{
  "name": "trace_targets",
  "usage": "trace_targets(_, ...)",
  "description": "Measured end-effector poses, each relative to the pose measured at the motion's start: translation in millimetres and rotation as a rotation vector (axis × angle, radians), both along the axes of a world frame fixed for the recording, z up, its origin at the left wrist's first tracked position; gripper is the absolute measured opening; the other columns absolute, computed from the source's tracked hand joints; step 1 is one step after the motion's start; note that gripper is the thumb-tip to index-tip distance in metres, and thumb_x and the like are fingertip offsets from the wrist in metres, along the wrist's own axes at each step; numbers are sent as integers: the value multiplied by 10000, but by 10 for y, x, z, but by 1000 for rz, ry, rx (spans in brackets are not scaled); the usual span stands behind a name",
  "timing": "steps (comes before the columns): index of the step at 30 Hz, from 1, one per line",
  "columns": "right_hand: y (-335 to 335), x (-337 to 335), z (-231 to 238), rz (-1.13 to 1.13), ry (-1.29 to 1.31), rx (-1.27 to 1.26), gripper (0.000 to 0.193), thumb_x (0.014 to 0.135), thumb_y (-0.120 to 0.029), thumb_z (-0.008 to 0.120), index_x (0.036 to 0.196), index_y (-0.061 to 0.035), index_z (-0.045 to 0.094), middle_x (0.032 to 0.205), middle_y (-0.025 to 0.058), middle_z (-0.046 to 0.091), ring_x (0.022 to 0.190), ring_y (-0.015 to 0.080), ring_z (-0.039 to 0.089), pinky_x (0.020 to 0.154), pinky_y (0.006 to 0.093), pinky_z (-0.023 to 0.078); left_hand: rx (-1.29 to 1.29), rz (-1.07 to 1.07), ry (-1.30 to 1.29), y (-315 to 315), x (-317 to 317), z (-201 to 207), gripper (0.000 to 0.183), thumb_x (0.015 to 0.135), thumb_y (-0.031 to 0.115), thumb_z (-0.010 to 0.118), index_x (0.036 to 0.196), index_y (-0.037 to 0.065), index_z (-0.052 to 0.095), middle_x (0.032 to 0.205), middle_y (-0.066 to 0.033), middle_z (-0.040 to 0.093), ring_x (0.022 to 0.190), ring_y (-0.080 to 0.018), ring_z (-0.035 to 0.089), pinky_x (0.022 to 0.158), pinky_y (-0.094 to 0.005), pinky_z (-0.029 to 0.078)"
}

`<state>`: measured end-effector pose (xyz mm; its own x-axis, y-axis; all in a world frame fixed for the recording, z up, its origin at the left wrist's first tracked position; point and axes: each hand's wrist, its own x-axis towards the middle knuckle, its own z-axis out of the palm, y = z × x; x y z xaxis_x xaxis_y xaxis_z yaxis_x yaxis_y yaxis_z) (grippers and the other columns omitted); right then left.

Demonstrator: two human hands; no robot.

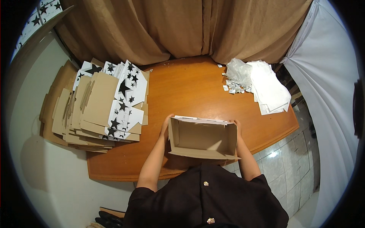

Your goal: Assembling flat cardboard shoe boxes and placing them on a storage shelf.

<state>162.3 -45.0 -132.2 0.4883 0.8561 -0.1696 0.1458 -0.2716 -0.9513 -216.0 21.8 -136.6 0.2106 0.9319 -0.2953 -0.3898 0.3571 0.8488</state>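
A cardboard box, brown inside, is held up in front of me over the table's near edge, its open side turned toward me. A thin white edge shows along its far side. My left hand grips its left wall, and my right hand grips the right wall. Most of the fingers are hidden behind the cardboard. Inside the box I see only bare brown walls.
On the left of the wooden table lies a stack of flattened cardboard boxes, some white with black stars. White paper sheets, a clear plastic bag and small white packets lie at the back right. Brown curtains hang behind.
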Motion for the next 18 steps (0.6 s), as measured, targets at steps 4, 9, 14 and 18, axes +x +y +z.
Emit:
trace_targets(4,-45,-40,172,4,371,88,312,889,-283,466,921,-26,640,794,111,636,739,178,601,676,294,465,130,33,17,-75,329,263,532,940,404,451,1322,36,396,1194,-155,538,1037,-246,563,862,-331,474)
trace_targets(9,199,-57,-227,251,851,17,369,911,-303,434,914,4,640,790,116,627,753,194,606,673,288,470,-65,31,-363,17,-146,-311,457,940,411,442,1192,34,499,1124,-128,580,960,-227,589,777,-329,494)
trace_targets(14,72,929,-1283,32,413,126,272,851,-301,494,877,-96,670,912,95,636,880,280,573,796,427,407,-137,-88,681,163,514,332,405,885,444,474,1075,104,585,1147,-91,530,1048,-245,485,837,-397,378)
trace_targets(18,23,-214,71,-134,-932,-246,245,837,-328,497,893,-185,687,1081,66,592,1086,306,454,890,537,291,7,107,1209,-182,39,224,293,884,368,493,1063,168,612,1291,-114,409,1230,-278,293,964,-463,207)
